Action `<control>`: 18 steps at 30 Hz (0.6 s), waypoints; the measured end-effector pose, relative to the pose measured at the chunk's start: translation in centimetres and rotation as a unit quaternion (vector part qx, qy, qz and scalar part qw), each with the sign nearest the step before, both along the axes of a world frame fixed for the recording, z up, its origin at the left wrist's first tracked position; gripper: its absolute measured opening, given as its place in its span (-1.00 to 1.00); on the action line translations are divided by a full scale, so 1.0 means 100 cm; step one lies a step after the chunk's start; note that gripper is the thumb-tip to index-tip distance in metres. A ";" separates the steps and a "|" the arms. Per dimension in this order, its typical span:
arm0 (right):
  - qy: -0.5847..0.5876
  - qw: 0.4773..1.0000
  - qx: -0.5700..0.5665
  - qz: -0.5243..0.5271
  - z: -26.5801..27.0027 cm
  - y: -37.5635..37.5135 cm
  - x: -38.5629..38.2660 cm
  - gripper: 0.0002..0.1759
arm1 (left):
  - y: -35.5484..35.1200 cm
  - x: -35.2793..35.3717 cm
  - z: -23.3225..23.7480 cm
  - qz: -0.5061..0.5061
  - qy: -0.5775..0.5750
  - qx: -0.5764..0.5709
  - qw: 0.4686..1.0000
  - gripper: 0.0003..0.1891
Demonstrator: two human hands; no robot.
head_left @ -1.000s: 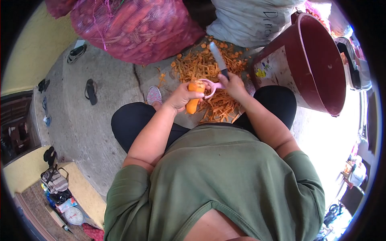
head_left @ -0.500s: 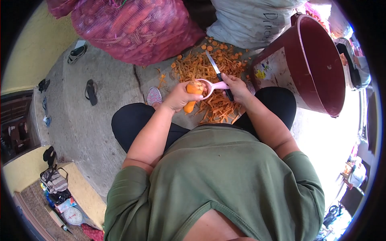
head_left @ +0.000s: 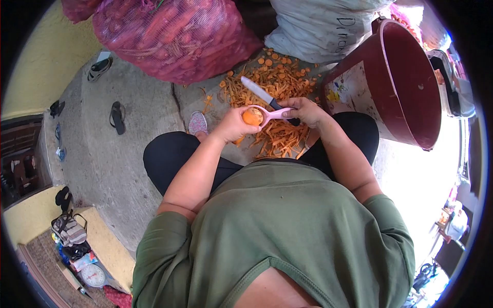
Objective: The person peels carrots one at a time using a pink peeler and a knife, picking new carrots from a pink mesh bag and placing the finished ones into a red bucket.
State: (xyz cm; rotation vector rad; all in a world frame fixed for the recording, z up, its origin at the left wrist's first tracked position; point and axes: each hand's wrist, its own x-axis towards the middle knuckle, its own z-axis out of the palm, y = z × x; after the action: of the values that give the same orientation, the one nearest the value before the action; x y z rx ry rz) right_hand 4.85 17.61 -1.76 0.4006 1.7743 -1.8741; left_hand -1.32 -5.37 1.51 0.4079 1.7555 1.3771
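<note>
so, left hand (head_left: 234,125) grips the carrot (head_left: 252,117); right hand (head_left: 308,112) clasps peeler (head_left: 278,114) and knife (head_left: 257,89).

Dark flip-flop (head_left: 117,118), striped bag (head_left: 72,231), seemingly a dial scale (head_left: 93,275).

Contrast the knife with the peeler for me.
The knife has a straight pale blade and black handle; the peeler is pink with a looped head. The knife's blade angles out over the peelings, while the peeler's head is at the carrot. Both are in the right hand.
</note>
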 end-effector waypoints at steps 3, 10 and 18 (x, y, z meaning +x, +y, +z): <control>0.002 0.997 0.047 -0.061 -0.016 -0.006 -0.001 -0.70 | 0.004 0.004 -0.009 0.004 0.023 0.000 1.000 -0.58; -0.027 0.895 0.436 -0.086 0.005 -0.029 -0.004 -0.40 | 0.015 0.019 -0.013 0.047 -0.086 0.107 0.989 -0.63; -0.136 0.917 0.329 -0.178 -0.035 -0.018 -0.008 -0.33 | -0.004 0.002 -0.002 0.053 -0.305 0.235 0.921 -0.62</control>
State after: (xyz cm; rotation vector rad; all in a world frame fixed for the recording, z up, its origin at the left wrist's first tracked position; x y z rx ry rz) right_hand 4.06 15.84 -5.30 1.2387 2.1966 -1.2753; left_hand -1.13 -5.80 1.28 0.1059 0.9438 1.7705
